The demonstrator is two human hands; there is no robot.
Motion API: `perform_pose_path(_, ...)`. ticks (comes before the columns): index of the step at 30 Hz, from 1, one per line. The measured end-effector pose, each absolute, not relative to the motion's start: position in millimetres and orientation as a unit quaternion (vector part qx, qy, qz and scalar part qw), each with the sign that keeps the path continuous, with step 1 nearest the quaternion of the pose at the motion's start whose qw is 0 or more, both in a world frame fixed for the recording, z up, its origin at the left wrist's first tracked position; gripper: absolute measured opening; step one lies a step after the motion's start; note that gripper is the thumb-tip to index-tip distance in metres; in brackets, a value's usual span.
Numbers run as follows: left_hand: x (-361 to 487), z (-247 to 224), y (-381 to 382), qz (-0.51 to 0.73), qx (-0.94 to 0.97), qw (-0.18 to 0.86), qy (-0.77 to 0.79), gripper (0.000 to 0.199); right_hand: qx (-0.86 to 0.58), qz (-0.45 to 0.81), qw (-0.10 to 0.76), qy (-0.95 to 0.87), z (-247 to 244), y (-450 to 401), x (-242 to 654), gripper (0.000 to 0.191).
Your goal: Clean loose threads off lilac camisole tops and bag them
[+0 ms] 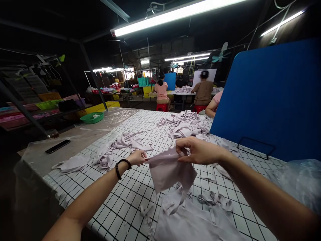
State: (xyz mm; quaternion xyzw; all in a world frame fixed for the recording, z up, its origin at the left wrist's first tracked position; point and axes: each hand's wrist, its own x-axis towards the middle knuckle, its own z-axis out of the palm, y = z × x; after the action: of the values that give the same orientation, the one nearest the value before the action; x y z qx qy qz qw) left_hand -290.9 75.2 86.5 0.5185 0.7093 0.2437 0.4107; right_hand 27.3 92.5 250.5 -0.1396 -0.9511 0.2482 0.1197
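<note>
A pale lilac-grey fabric piece [170,172] hangs stretched between my two hands above the table. My left hand [137,157] pinches its upper left corner; a dark beaded bracelet circles that wrist. With thumb and fingers, my right hand [192,150] grips the scalloped top edge nearer the right end. Below the held piece, more of the same fabric [193,222] lies with thin straps at the table's near edge. A loose heap of matching pieces [185,124] spreads behind my right hand, and a smaller heap [105,155] lies left of my left hand.
The table [87,180] has a white, black-gridded cover. A blue panel [271,100] stands at the right, beside a black wire stand [255,147] and clear plastic [298,180]. At the left are a phone [58,146], a glass [52,134] and a green basin [92,117]. People sit farther back.
</note>
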Motion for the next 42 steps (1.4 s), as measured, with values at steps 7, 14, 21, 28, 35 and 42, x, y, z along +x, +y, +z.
perform_pose_path(7,-288,125,93,0.343,0.444,0.527,0.639,0.018,-0.289,0.173,0.163,-0.927,247,125,66,0.015)
perform_pose_path(14,-240,218,180,0.411,0.464,0.541,0.569,0.016,-0.462,0.131,0.233,-0.846,234,208,141,0.033)
perform_pose_path(21,-134,276,263,0.498,0.511,0.481,0.509,0.016,-0.605,-0.056,0.28,-0.743,270,258,218,0.029)
perform_pose_path(28,-91,244,262,0.487,0.504,0.48,0.527,0.01,-0.608,-0.019,0.25,-0.754,260,223,248,0.025)
perform_pose_path(35,-118,103,151,0.374,0.443,0.544,0.607,0.006,-0.546,0.107,0.103,-0.825,126,108,217,0.023)
perform_pose_path(42,-138,45,47,0.353,0.422,0.552,0.626,0.008,-0.545,0.047,0.071,-0.834,67,23,198,0.03)
